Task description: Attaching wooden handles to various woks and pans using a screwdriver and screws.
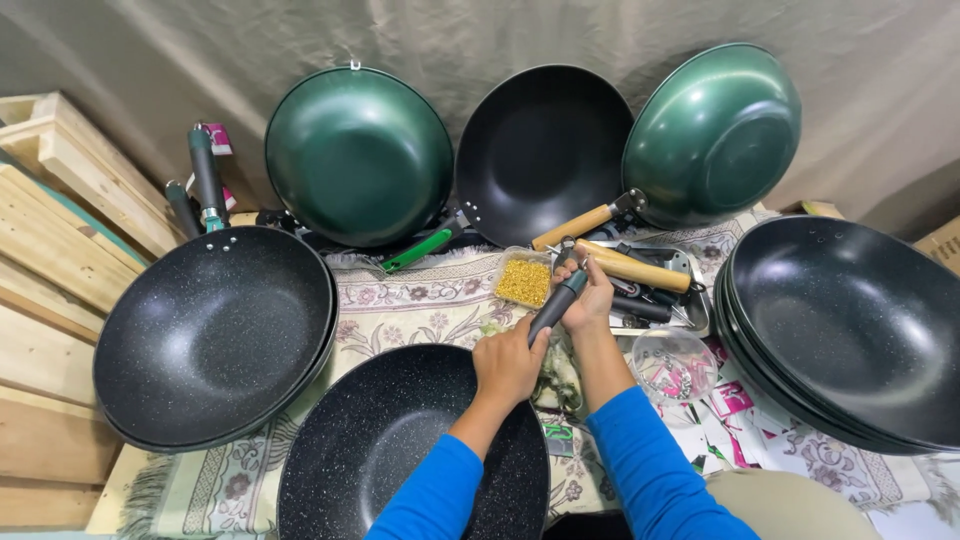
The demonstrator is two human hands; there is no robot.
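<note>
Left hand (508,362) grips the dark pan handle (556,305) above the speckled wok (400,450) at the cloth's near edge; right hand (592,298) pinches its tip — bracing it for fitting; screw tub (524,280) beside.

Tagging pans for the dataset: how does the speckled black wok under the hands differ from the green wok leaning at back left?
The speckled black wok lies flat on the patterned cloth, bowl up; the green wok leans against the backdrop. Black has a speckled finish; green is plain and glossy. The left hand rests over the black one; the green is untouched. Both are round and deep.
</note>
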